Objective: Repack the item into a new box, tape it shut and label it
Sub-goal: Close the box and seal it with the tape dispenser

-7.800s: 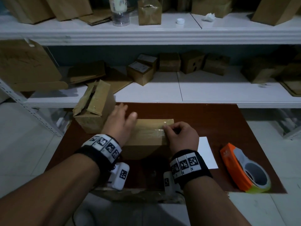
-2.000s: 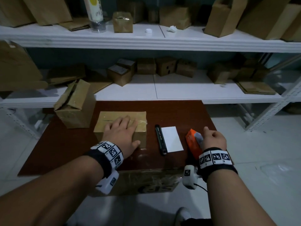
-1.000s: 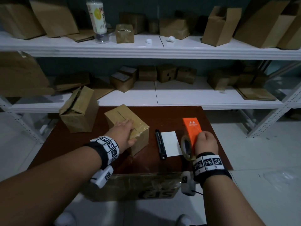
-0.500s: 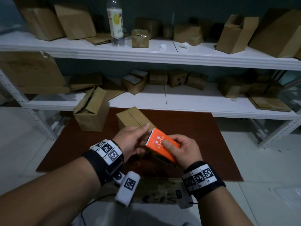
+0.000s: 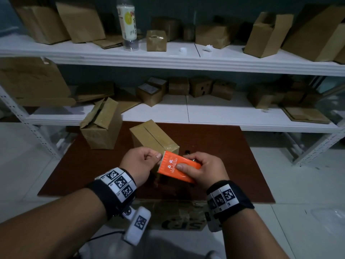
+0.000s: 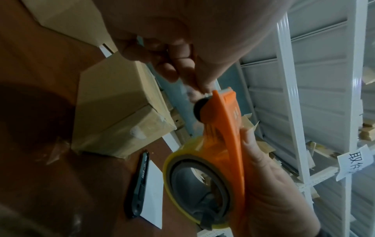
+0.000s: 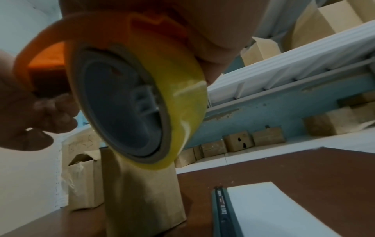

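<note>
A closed brown box point(image 5: 153, 137) with tape along its top seam sits turned at an angle on the dark red table point(image 5: 233, 165). My right hand point(image 5: 186, 165) grips an orange tape dispenser point(image 5: 179, 167) just above the box's near corner. The yellowish tape roll point(image 7: 131, 104) shows under it. My left hand point(image 5: 156, 157) pinches the tape end at the dispenser's toothed edge point(image 6: 227, 94). A white label sheet point(image 6: 153, 192) and a black pen-shaped tool point(image 6: 140, 189) lie on the table beneath my hands, hidden in the head view.
An old box point(image 5: 100, 128) with open flaps stands at the table's back left. White shelves point(image 5: 186, 60) behind hold several cardboard boxes and a bottle point(image 5: 127, 23). A flattened carton point(image 5: 177, 215) lies under the table's near edge. White floor surrounds the table.
My right hand took the dispenser from the table's right side and brought it to the middle. My left hand turned the box, left it and now pinches the tape end.
</note>
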### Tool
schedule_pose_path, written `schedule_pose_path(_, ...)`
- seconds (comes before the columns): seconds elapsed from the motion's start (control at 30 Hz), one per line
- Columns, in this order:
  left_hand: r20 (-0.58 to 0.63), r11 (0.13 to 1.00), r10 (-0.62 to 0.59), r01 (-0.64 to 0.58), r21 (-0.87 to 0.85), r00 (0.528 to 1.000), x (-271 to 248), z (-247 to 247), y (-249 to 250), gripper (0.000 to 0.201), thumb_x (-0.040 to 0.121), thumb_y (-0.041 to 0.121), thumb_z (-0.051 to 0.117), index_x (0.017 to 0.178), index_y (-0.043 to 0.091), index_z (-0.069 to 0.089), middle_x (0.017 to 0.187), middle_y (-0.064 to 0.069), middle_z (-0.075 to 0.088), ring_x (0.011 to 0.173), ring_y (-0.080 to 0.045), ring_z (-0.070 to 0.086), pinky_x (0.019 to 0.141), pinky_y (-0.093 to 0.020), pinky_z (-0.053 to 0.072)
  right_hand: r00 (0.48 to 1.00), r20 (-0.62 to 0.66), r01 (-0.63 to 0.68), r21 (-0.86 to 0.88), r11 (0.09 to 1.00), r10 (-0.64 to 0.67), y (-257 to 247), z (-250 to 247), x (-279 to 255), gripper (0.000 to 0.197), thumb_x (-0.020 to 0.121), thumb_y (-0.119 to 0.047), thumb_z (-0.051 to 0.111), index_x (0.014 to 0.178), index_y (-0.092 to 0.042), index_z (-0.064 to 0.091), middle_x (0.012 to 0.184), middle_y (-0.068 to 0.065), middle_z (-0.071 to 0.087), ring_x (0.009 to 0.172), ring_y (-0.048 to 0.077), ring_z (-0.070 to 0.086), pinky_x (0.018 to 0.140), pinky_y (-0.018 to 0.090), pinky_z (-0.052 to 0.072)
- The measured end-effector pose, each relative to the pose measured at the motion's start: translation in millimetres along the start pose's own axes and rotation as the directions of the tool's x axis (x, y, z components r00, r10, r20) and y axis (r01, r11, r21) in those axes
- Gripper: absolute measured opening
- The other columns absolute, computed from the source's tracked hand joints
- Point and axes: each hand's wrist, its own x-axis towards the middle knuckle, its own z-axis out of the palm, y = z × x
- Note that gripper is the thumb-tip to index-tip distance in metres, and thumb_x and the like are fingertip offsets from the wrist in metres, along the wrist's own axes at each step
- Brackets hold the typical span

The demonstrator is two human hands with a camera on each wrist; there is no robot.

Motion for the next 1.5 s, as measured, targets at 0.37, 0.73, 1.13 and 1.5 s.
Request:
schedule_pose_path(0.37,-0.065,0.999,-0.048,0.049,0.010,0.997,9.1,-18.2,-2.4,0.020,0.093,0.026,0.067,0.076,0.020,0.073,0.074,0.006,0.073,0.075,-0.013,0.065,0.066,-0.023,0.042,0.991,-0.136,-0.029,-0.181,0.983,0.005,20.6,-14.4,3.7,0.038,0.065,-0.069,0.079,0.090,-0.041,0.076,0.085,-0.019,0.072,0.080,-0.003,0.067,0.074,0.023,0.055)
schedule_pose_path(0.73,-0.074,0.999,-0.012,0.015,0.042,0.997,14.3,-32.1,2.5,0.017,0.095,0.025,0.064,0.082,0.020,0.073,0.079,0.005,0.073,0.079,-0.013,0.065,0.067,-0.024,0.041,0.993,-0.122,-0.040,-0.252,0.967,0.009,22.2,-18.7,5.0,0.051,0.062,-0.077,0.073,0.098,-0.040,0.077,0.090,-0.016,0.074,0.083,0.001,0.067,0.076,0.030,0.058)
schedule_pose_path(1.13,-0.134,0.988,0.055,-0.035,0.149,0.989,17.9,-52.1,8.8,0.016,0.095,0.023,0.064,0.081,0.021,0.072,0.079,0.007,0.071,0.078,-0.011,0.064,0.061,-0.016,0.039,0.980,-0.181,-0.134,-0.282,0.950,0.085,30.7,-32.8,3.3,0.045,0.064,-0.072,0.078,0.096,-0.040,0.075,0.089,-0.015,0.073,0.083,0.002,0.067,0.078,0.031,0.058)
schedule_pose_path(1.5,0.117,0.679,0.485,-0.457,0.575,0.867,-20.1,-37.6,50.6,0.017,0.092,0.039,0.054,0.091,0.035,0.071,0.086,0.022,0.057,0.092,-0.012,0.053,0.085,-0.039,0.043,0.952,-0.230,-0.288,-0.445,0.848,0.203,17.3,-33.8,5.2,0.056,0.070,-0.082,0.065,0.103,-0.037,0.071,0.093,-0.007,0.072,0.089,0.017,0.068,0.077,0.035,0.057)
